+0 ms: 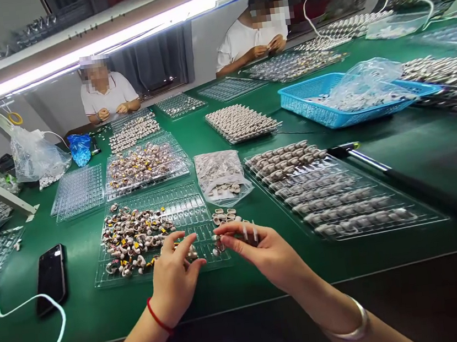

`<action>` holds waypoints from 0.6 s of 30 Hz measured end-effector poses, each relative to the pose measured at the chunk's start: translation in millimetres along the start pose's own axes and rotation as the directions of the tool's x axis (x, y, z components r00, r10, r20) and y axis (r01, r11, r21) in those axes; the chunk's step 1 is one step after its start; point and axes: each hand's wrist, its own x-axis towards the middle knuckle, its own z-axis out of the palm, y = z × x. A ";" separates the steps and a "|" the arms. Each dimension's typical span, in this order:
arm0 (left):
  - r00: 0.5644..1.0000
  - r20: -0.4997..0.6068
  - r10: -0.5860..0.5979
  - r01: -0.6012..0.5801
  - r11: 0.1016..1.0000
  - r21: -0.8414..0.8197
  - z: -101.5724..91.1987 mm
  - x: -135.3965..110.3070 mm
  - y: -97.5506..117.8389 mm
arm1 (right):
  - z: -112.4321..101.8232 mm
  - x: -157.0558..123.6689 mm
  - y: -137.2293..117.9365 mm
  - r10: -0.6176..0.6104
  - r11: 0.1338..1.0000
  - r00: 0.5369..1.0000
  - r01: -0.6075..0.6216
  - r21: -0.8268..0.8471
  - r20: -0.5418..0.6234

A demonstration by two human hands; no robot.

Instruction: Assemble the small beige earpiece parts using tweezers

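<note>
My left hand (177, 271), with a red string on its wrist, is at the front right of a clear plastic tray (186, 204). Its thumb and fingers are apart, and I see nothing between them. Heaped on that tray are small white parts (136, 232) with yellow and dark bits. To the right, my right hand (263, 247) wears a silver bangle and pinches a small part (218, 244), partly hidden by the fingertips. Just beyond those fingers lie several loose beige oval shells (224, 216), in front of a clear bag (220, 172) of similar pieces.
A tray of grey parts in rows (331, 197) lies at right, beside a black-handled rod (371, 159). Behind are a blue basket (313, 110) and more filled trays (239, 122). A phone (50, 279) and white cable (60, 330) lie at left. Two people sit across the table.
</note>
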 end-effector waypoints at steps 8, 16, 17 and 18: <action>0.997 -0.023 -0.068 0.054 0.918 -0.393 8.1 -21.9 18.7 | 14.1 -23.2 0.4 0.165 0.944 0.986 -0.152 0.294 -0.018; 0.996 -0.062 -0.060 0.023 0.879 -0.476 4.3 -29.0 20.9 | 14.6 -32.7 -5.3 0.061 0.991 0.997 -0.065 0.119 0.039; 0.995 -0.038 -0.091 0.060 0.861 -0.506 2.9 -29.8 20.6 | 12.8 -34.6 -6.8 0.009 0.999 0.998 -0.011 0.038 0.057; 0.992 -0.007 -0.128 0.104 0.834 -0.542 1.7 -30.6 20.2 | 11.1 -36.9 -8.0 -0.052 0.998 0.996 0.055 -0.039 0.074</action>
